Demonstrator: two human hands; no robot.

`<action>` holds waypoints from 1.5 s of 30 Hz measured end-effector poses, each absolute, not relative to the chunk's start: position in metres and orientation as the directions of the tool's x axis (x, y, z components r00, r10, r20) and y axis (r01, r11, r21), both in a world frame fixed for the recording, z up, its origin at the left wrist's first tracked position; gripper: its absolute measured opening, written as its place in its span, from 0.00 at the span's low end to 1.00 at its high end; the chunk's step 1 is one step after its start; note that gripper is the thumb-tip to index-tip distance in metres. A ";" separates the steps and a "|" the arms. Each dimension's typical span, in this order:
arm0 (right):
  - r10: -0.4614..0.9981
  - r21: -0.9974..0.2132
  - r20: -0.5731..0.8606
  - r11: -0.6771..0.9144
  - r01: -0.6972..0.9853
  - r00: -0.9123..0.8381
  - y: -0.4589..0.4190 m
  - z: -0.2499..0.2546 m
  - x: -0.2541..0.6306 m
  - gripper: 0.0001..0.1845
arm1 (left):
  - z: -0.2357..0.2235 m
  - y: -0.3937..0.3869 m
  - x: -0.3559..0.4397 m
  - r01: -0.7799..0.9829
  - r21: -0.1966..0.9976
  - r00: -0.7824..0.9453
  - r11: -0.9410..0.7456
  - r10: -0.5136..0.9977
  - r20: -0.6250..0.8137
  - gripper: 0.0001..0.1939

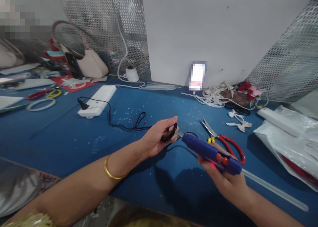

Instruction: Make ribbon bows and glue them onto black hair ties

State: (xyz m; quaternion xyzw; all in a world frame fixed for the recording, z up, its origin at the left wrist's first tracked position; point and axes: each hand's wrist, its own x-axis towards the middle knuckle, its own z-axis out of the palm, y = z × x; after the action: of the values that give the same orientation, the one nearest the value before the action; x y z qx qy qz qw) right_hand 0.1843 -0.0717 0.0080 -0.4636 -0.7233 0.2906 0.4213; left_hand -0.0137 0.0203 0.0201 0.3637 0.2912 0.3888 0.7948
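My left hand (159, 137) is closed on a small black rounded piece (170, 135), whose exact kind I cannot make out. In my right hand (223, 177) is a blue hot glue gun (201, 145), gripped from below with a red light glowing near my fingers. Its metal nozzle points left and meets the edge of the black piece, or comes very close to it. A long translucent glue stick (275, 190) sticks out of the gun's back end. Just behind the gun lie scissors (225, 139) with red handles, blades partly apart.
A white power strip (100, 99) with a black cord plugged in sits left. Spare glue sticks (161, 86) lie along the back. A lit phone (197, 75) leans on the white board. White ribbon bows (240, 122) and a plastic bag (293, 137) are at right, a handbag (91, 63) back left.
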 end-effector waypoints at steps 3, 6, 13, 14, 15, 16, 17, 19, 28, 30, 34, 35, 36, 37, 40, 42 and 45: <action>0.899 -0.830 0.353 0.429 0.358 -0.258 -0.071 0.010 0.184 0.05 | 0.020 0.020 -0.013 -0.414 0.802 0.514 0.429 0.838 -0.183 0.22; 0.891 -0.843 0.359 0.438 0.312 -0.278 -0.072 0.012 0.186 0.05 | 0.018 0.021 -0.014 -0.422 0.801 0.525 0.425 0.835 -0.167 0.22; 0.895 -0.904 0.411 0.425 0.052 -0.172 -0.073 0.002 0.191 0.09 | 0.015 0.023 -0.014 -0.445 0.800 0.546 0.402 0.830 -0.113 0.22; 0.904 -0.909 0.413 0.417 0.013 -0.115 -0.073 0.002 0.190 0.10 | 0.016 0.024 -0.014 -0.447 0.798 0.548 0.403 0.829 -0.112 0.22; 0.915 -0.916 0.401 0.401 -0.012 -0.051 -0.072 0.003 0.189 0.10 | 0.016 0.024 -0.014 -0.446 0.796 0.550 0.409 0.827 -0.116 0.23; 0.925 -0.925 0.379 0.379 -0.030 0.010 -0.071 0.005 0.188 0.10 | 0.016 0.024 -0.014 -0.445 0.794 0.550 0.414 0.826 -0.122 0.23; 0.933 -0.933 0.353 0.357 -0.045 0.070 -0.069 0.008 0.187 0.11 | 0.016 0.024 -0.013 -0.446 0.792 0.547 0.417 0.827 -0.128 0.22; 0.944 -0.951 0.285 0.300 -0.072 0.165 -0.065 0.015 0.185 0.15 | 0.016 0.025 -0.013 -0.452 0.785 0.543 0.423 0.829 -0.133 0.22; 0.951 -0.958 -0.083 0.007 -0.288 0.299 -0.028 0.019 0.204 0.28 | 0.019 0.019 -0.014 -0.454 0.792 0.595 0.407 0.800 -0.069 0.22; 0.948 -0.952 -0.099 -0.001 -0.306 0.304 -0.020 0.013 0.209 0.26 | 0.020 0.015 -0.014 -0.441 0.808 0.623 0.391 0.782 -0.038 0.22; 0.947 -0.937 -0.200 -0.109 -0.332 0.251 -0.001 0.004 0.208 0.23 | 0.022 0.008 -0.015 -0.408 0.843 0.673 0.351 0.740 0.018 0.23; 0.947 -0.930 -0.222 -0.134 -0.343 0.233 0.005 0.003 0.206 0.21 | 0.023 0.006 -0.016 -0.393 0.854 0.693 0.342 0.720 0.031 0.23; 0.948 -0.926 -0.232 -0.145 -0.349 0.220 0.013 0.002 0.202 0.20 | 0.025 0.004 -0.017 -0.375 0.865 0.715 0.333 0.697 0.042 0.23; 0.950 -0.926 -0.225 -0.139 -0.351 0.217 0.021 0.002 0.199 0.20 | 0.026 0.002 -0.019 -0.353 0.877 0.741 0.326 0.670 0.049 0.22; 0.959 -0.936 -0.198 -0.124 -0.330 0.203 0.050 0.006 0.183 0.17 | 0.032 -0.004 -0.023 -0.290 0.903 0.803 0.316 0.593 0.050 0.21; 0.967 -0.928 -0.234 -0.190 -0.321 0.104 0.070 0.012 0.170 0.11 | 0.034 -0.007 -0.025 -0.270 0.906 0.831 0.327 0.554 0.047 0.22; 0.951 -0.919 -0.305 -0.308 -0.245 -0.051 0.098 0.018 0.141 0.03 | 0.036 -0.007 -0.026 -0.272 0.896 0.845 0.350 0.532 0.049 0.23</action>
State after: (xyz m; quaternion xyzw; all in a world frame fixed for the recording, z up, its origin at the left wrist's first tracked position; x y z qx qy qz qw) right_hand 0.1413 0.0976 0.0182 -0.5023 -0.3515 0.6338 0.4716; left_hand -0.0263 -0.0075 0.0361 0.5134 0.1267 0.2477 0.8118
